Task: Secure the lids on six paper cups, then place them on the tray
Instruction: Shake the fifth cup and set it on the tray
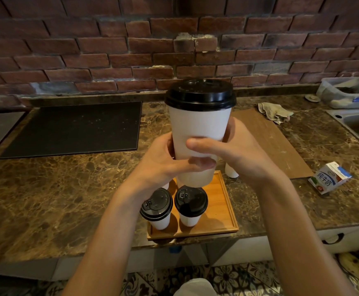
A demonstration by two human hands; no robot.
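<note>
I hold a white paper cup [200, 124] with a black lid [200, 92] on it, raised close to the camera above the wooden tray [223, 210]. My left hand [165, 163] grips its lower body from the left, and my right hand [234, 150] wraps it from the right with the thumb across the front. Two lidded white cups stand on the tray's near left part: one [156, 208] at the left edge, one [191, 206] beside it. Another white cup [231, 171] stands on the counter behind my right hand, mostly hidden.
A black mat [74, 129] lies at the back left of the marble counter [46, 189]. A brown board [270, 142], a crumpled rag [274, 113], a milk carton [329, 177] and a sink [358, 122] lie to the right. A brick wall stands behind.
</note>
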